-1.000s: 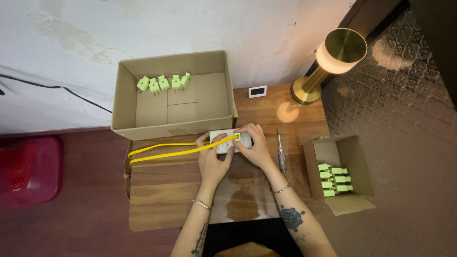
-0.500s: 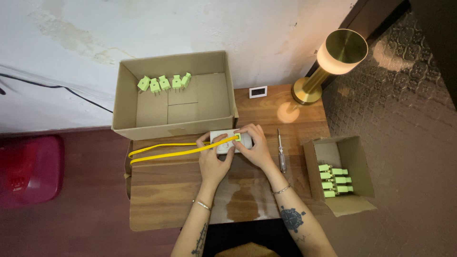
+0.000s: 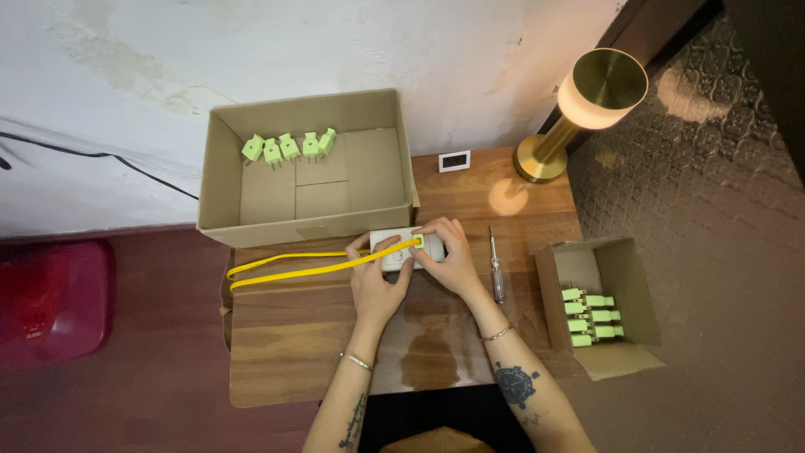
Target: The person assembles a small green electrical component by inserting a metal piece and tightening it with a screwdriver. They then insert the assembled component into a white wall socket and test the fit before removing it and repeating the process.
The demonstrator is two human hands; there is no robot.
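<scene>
Two boxes (image 3: 306, 172) (image 3: 599, 306) flanking both hands (image 3: 377, 281) (image 3: 449, 256)

Counts: 5 green plugs (image 3: 288, 148) in large cardboard box (image 3: 220, 180); 4 green plugs (image 3: 589, 318) in small box (image 3: 633, 289). 2 boxes total. 1 screwdriver (image 3: 496, 267), 1 lamp (image 3: 579, 105), 1 yellow cable (image 3: 293, 268).

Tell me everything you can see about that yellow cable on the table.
The yellow cable is a flat, flexible cord, plastic-looking and bright yellow. It lies doubled on the wooden table, its two runs close together, with the bend at the table's left edge just below the large cardboard box. Its right end reaches a small white block, where the left hand pinches it and the right hand steadies the block. What the end carries is hidden by fingers.
</scene>
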